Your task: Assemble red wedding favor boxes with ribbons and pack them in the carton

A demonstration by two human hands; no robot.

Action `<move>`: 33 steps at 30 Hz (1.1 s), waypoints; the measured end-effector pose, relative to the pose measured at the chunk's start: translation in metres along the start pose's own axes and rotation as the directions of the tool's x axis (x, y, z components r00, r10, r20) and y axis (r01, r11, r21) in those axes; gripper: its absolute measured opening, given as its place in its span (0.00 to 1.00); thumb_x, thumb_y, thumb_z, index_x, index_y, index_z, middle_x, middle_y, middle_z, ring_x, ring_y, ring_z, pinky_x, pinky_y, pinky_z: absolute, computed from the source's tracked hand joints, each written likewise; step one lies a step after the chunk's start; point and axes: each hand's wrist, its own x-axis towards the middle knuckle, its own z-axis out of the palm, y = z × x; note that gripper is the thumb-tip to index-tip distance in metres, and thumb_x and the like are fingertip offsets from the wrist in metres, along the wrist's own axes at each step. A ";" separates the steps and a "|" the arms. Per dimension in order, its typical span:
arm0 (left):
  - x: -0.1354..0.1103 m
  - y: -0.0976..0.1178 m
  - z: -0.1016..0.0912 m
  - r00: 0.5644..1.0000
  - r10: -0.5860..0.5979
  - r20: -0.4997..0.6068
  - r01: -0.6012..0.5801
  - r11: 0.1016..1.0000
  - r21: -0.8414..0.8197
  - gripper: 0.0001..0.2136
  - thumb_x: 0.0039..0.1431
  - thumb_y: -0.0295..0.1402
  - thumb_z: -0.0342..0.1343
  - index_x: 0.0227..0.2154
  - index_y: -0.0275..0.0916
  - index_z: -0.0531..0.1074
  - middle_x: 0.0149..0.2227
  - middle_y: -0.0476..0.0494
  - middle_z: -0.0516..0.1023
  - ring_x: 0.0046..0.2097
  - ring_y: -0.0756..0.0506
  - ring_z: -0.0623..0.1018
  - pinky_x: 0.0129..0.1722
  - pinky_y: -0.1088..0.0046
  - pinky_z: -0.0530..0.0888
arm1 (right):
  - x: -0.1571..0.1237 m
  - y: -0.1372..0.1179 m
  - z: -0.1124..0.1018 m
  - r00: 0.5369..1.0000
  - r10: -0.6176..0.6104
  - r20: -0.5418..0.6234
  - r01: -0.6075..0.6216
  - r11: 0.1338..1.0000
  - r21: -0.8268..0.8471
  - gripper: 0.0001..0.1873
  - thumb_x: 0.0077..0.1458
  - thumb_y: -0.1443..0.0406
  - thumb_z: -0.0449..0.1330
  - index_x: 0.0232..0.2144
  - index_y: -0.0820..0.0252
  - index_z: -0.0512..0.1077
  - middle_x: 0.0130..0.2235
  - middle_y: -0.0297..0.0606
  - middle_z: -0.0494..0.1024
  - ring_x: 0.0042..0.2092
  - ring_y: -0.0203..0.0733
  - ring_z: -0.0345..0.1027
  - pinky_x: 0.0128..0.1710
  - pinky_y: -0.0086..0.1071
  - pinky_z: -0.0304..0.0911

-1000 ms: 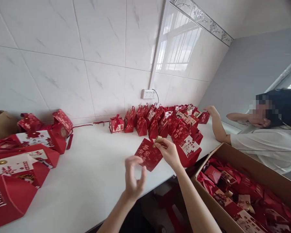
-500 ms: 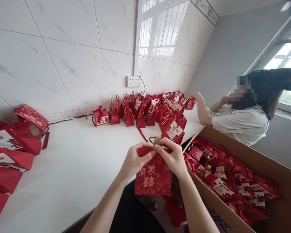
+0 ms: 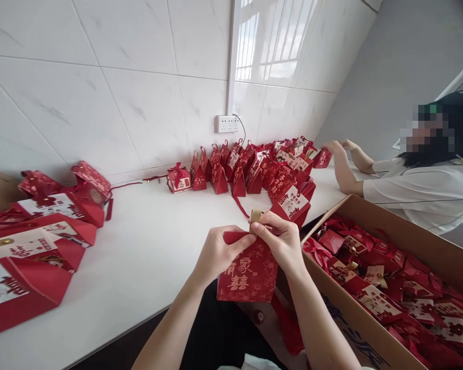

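I hold a small red gift bag point(image 3: 247, 275) with gold characters just over the front edge of the white counter point(image 3: 146, 257). My left hand point(image 3: 218, 252) pinches the bag's top left corner. My right hand point(image 3: 280, 239) grips the top right, fingers closed around a gold tag or ribbon point(image 3: 255, 215) at the bag's mouth. The bag hangs upright between both hands.
A row of small red gift boxes point(image 3: 250, 169) lines the tiled wall. Larger red boxes point(image 3: 34, 241) lie at the left. A cardboard carton point(image 3: 374, 288) of red packets stands at the right. Another person in white point(image 3: 416, 180) leans on the counter's far end.
My left hand, open in the air a second ago, has closed on the red bag. Both hands have drawn the bag from the counter toward me.
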 end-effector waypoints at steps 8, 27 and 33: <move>-0.030 0.008 -0.027 0.999 -0.030 -0.046 0.028 0.999 -0.042 0.10 0.53 0.39 0.59 0.31 0.37 0.78 0.28 0.47 0.79 0.32 0.48 0.77 0.31 0.76 0.72 | -0.002 -0.009 0.034 0.986 -0.087 0.143 0.075 0.993 0.088 0.10 0.54 0.63 0.61 0.22 0.58 0.72 0.24 0.30 0.68 0.27 0.33 0.60 0.27 0.28 0.55; -0.065 0.013 -0.030 0.570 0.819 0.069 -0.582 0.343 0.737 0.04 0.55 0.24 0.58 0.32 0.39 0.71 0.32 0.50 0.81 0.35 0.50 0.79 0.48 0.65 0.70 | -0.025 -0.024 0.007 0.794 -0.498 0.348 0.527 0.850 0.013 0.08 0.59 0.68 0.56 0.37 0.55 0.75 0.33 0.39 0.74 0.38 0.44 0.70 0.45 0.46 0.69; -0.071 0.024 -0.009 0.597 0.799 0.075 -0.591 0.374 0.715 0.05 0.53 0.23 0.58 0.33 0.38 0.70 0.32 0.48 0.80 0.39 0.47 0.79 0.50 0.63 0.69 | -0.032 -0.020 -0.011 0.764 -0.574 0.295 0.606 0.795 -0.022 0.10 0.60 0.69 0.54 0.41 0.57 0.73 0.36 0.41 0.73 0.42 0.46 0.71 0.51 0.51 0.66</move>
